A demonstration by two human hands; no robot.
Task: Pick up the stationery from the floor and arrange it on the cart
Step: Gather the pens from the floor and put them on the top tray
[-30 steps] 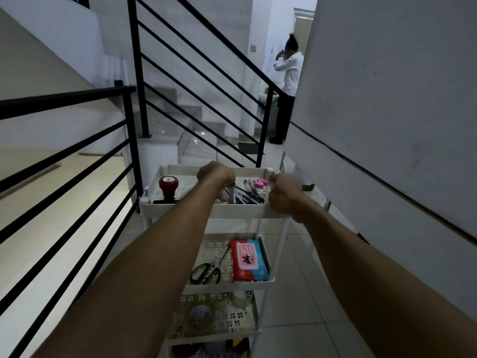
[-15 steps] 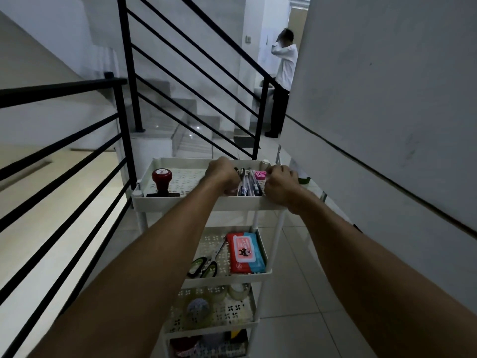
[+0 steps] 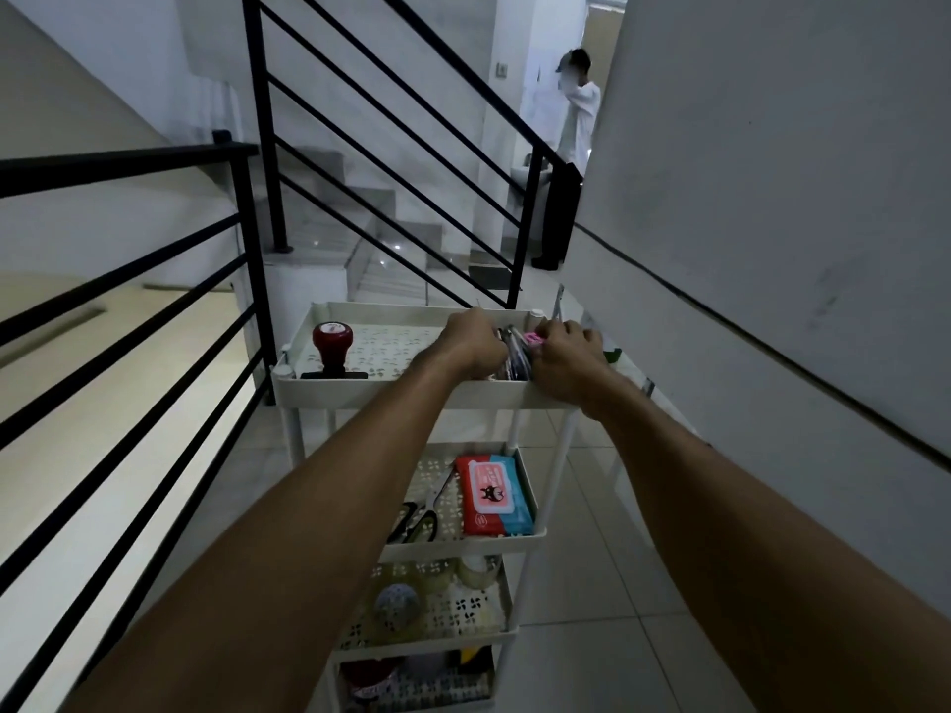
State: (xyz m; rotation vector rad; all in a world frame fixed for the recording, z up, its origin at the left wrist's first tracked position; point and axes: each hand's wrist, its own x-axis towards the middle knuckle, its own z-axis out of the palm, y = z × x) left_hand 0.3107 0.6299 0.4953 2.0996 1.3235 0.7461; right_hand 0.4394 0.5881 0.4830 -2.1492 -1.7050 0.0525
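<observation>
Head view: left hand [image 3: 471, 339] and right hand [image 3: 566, 355], fingers curled, press from both sides on a bundle of dark pens [image 3: 514, 355] lying in the white cart [image 3: 411, 398] top tray's right end; a red-handled stamp [image 3: 333, 348] stands upright at its left end.

A single head-worn wide-angle view is looking forward and steeply down along both outstretched forearms. It is sitting close above the white cart [image 3: 411, 398], taking in all its tiers from overhead. It is facing down a corridor, with the black railing [image 3: 247, 208] at left and a wall at right.
</observation>
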